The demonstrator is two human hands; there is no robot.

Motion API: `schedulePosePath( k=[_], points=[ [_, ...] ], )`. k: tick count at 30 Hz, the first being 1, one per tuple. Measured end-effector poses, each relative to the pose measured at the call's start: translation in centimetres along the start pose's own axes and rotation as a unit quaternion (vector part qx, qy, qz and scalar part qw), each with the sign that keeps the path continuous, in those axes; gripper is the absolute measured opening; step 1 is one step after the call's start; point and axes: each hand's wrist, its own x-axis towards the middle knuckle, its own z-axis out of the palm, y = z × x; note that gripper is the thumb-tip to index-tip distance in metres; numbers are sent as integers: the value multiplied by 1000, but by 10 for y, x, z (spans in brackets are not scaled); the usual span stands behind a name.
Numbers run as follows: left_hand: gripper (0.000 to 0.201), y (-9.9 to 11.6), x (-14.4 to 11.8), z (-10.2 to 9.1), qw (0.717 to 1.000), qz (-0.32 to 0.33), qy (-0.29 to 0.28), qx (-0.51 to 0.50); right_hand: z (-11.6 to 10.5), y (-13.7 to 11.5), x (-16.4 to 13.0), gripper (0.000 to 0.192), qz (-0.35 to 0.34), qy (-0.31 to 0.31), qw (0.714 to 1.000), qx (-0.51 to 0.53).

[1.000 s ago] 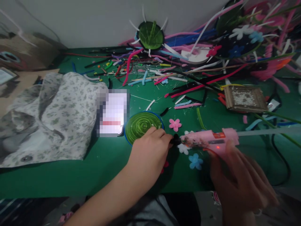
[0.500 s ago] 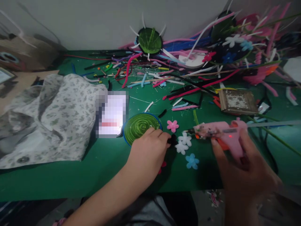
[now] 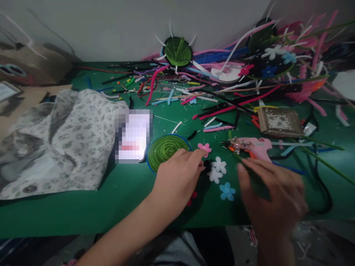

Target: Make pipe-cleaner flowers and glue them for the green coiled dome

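1. The left hand [image 3: 177,177] lay knuckles-up on the green table [image 3: 124,192], its fingertips [image 3: 202,157] pinched on a small black piece [image 3: 206,166] — too dark and small to name, pressed down just beside the white felt flowers [image 3: 217,169].

2. The right hand [image 3: 273,195] hovered blurred at about four o'clock from that piece, fingers spread and curled with nothing clearly in them; a dark green strip showed under the palm, and I could not tell whether it was held.

3. The pink glue gun [image 3: 251,145] lay on the table at twelve o'clock of the right hand, near its fingertips but apart from them. Its long axis ran nine to three, nozzle toward nine o'clock, aimed at the flowers; the right hand was plainly the nearer one.

4. Around the black piece: a pink flower [image 3: 205,148] at twelve o'clock, a blue flower [image 3: 227,191] at five, and the green spiral disc [image 3: 165,149] at ten, touching the left hand's thumb side.

5. Further out sat a blurred-over lit screen [image 3: 133,135], a flowered cloth [image 3: 69,136] and a heap of pipe cleaners [image 3: 238,99] — no brand or writing could be read anywhere.
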Motion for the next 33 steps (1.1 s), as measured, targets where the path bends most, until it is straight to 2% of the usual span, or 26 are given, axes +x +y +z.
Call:
schedulePosePath(
  k=[4, 7, 17, 22, 26, 30, 33],
  points=[
    [31, 0, 0, 3, 1000, 6, -7, 5, 8, -21, -1, 15, 8, -99, 993, 69],
    [34, -1, -1, 4, 1000, 11, -11, 4, 12, -28, -1, 15, 23, -135, 987, 85],
    [35, -1, -3, 1, 1000, 16, -17, -1, 15, -31, -9, 20, 17, -99, 988, 114],
    [28, -2, -10, -5, 998, 57, 11, 33, 17, -31, -9, 18, 26, -110, 987, 113],
    [28, -5, -15, 0, 991, 111, 24, 76, 17, -31, -8, 14, 31, -115, 986, 115],
    [36, -8, -18, 4, 986, 130, 3, 102, 16, -32, -7, 11, 33, -135, 984, 111],
    [34, -10, -19, 5, 986, 132, -2, 100, 15, -33, -6, 11, 36, -138, 983, 112]
  ],
)
